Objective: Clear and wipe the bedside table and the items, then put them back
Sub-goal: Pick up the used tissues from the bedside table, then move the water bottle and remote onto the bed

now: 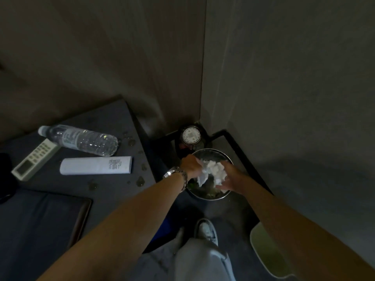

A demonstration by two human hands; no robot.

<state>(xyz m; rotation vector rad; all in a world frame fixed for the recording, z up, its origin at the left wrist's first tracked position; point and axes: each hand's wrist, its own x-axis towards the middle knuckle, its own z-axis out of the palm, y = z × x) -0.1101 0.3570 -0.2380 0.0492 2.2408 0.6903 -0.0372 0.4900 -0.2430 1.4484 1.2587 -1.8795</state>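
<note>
Both my hands meet over a round metal bowl (227, 194) that stands on the low dark bedside table (233, 142) in the corner. A crumpled white tissue (213, 170) sits between them. My left hand (190, 166), with a metal watch on the wrist, grips the tissue's left side. My right hand (230, 177) holds the wad from the right, thumb above and fingers below. Something dark and greenish lies in the bowl, mostly hidden. A dark jar with a white lid (190, 135) stands just behind the bowl.
On the dark grey surface (113, 191) to the left lie a clear water bottle (81, 139), a white tube (95, 165), a white remote (34, 159) and a dark flat tray (67, 216); water drops (140, 180) dot its edge. A pale seat (267, 254) is at lower right, walls close behind.
</note>
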